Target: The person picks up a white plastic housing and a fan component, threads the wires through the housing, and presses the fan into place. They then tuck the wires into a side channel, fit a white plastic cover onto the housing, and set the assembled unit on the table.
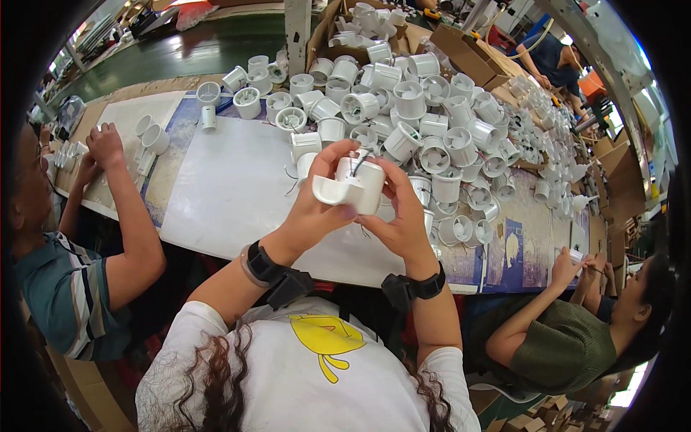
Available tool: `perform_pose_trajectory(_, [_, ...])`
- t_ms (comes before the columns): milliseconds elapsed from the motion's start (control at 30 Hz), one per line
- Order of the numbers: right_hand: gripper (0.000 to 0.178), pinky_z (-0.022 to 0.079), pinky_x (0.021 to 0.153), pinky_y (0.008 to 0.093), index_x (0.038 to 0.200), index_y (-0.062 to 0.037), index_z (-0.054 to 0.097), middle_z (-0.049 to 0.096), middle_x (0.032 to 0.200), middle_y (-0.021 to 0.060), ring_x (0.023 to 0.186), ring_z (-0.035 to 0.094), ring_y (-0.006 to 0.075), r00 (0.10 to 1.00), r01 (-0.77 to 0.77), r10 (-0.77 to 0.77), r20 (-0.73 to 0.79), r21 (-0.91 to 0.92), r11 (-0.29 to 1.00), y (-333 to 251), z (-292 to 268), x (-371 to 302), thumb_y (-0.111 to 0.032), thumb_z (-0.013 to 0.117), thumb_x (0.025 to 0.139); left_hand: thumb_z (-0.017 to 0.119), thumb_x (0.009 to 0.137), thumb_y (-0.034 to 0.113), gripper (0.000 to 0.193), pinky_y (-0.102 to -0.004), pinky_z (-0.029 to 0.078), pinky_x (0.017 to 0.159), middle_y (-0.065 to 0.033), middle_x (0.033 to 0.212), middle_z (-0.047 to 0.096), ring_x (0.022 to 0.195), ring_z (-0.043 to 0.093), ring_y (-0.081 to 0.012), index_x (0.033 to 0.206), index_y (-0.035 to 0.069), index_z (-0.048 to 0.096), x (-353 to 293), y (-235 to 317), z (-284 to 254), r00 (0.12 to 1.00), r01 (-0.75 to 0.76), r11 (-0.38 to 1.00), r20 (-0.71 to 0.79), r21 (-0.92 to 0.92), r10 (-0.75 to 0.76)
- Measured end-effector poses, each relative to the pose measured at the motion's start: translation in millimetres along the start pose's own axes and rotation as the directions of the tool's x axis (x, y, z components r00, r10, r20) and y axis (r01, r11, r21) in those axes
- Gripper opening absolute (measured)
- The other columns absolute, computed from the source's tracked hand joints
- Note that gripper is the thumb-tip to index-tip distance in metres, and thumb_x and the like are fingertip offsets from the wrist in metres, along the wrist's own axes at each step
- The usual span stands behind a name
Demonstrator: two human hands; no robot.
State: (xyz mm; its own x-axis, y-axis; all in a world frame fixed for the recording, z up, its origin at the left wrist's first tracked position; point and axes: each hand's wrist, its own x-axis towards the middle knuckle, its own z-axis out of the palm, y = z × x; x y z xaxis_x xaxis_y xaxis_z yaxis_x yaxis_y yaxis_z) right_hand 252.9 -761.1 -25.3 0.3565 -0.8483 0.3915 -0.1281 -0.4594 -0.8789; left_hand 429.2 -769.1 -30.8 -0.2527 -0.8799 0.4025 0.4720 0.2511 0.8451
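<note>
Above the table, I hold a white plastic housing (370, 189) with dark wires (358, 167) coming out of its upper part. A rounded, half-moon white piece (334, 191) sits at its left side; whether it is joined to the housing I cannot tell. My left hand (311, 209) is closed around the left side, its thumb below the rounded piece. My right hand (404, 216) grips the right side with fingers behind and thumb underneath. Thin wires hang just below the housing.
A large heap of white cylindrical housings (410, 101) covers the table's far and right side. A white sheet (216, 187) lies before me. Co-workers sit at left (93, 281) and right (561, 331), handling small white parts. A cardboard box (468, 56) and a post (297, 36) stand behind.
</note>
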Motion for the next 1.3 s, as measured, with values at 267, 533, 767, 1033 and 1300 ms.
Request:
perform_pose_trajectory(267, [0.09,0.029,0.112,0.0417,0.141,-0.007,0.032,0.03,0.15,0.0161,0.137,0.033,0.0279,0.973,0.19,-0.215,-0.077,-0.256,0.948,8,12,-1,-0.023,0.084,0.069,0.059,0.091,0.024,0.061,-0.0347,0.035,0.107,-0.0119,0.144,0.038,0.127,0.043,-0.0209,0.142,0.008,0.029,-5,10,11,0.978,0.207,0.795,0.092,-0.57,-0.188])
perform_pose_trajectory(533, [0.058,0.032,0.108,0.0397,0.124,-0.0079,0.045,0.03,0.148,0.0161,0.135,0.035,0.0297,0.976,0.169,-0.076,-0.203,0.495,0.852,0,36,5,-0.009,0.072,0.073,0.051,0.097,0.014,0.032,-0.03,0.037,0.102,-0.0081,0.134,0.045,0.119,0.046,-0.015,0.127,0.008,0.041,-12,1,23,0.999,-0.022,0.992,-0.037,-0.126,0.018])
perform_pose_trajectory(767, [0.048,0.034,0.106,0.0391,0.118,-0.0069,0.046,0.042,0.135,0.0138,0.124,0.043,0.0258,0.932,0.226,-0.137,-0.334,0.246,0.943,5,46,7,-0.007,0.069,0.075,0.048,0.099,0.012,0.019,-0.0289,0.039,0.098,-0.0058,0.125,0.048,0.112,0.047,-0.0123,0.117,0.008,0.046,-13,-7,23,0.994,-0.036,0.985,-0.11,-0.168,0.017])
perform_pose_trajectory(1033, [0.044,0.036,0.104,0.0406,0.114,-0.0068,0.048,0.046,0.128,0.0137,0.12,0.045,0.0262,0.922,0.202,0.04,-0.386,0.565,0.8,0,47,8,-0.012,0.069,0.076,0.051,0.098,0.016,0.028,-0.0292,0.039,0.098,-0.0056,0.126,0.046,0.114,0.046,-0.0132,0.123,0.008,0.043,-10,-1,22,0.998,0.005,0.995,-0.064,-0.102,-0.011])
perform_pose_trajectory(1300, [0.059,0.035,0.106,0.042,0.123,-0.0092,0.047,0.037,0.14,0.0158,0.128,0.04,0.0289,0.963,0.198,-0.18,-0.199,0.074,0.977,8,28,6,-0.032,0.072,0.075,0.056,0.095,0.022,0.046,-0.0314,0.038,0.102,-0.0079,0.132,0.043,0.12,0.046,-0.0168,0.134,0.01,0.036,-16,-7,6,0.996,0.082,0.967,0.052,-0.24,-0.071])
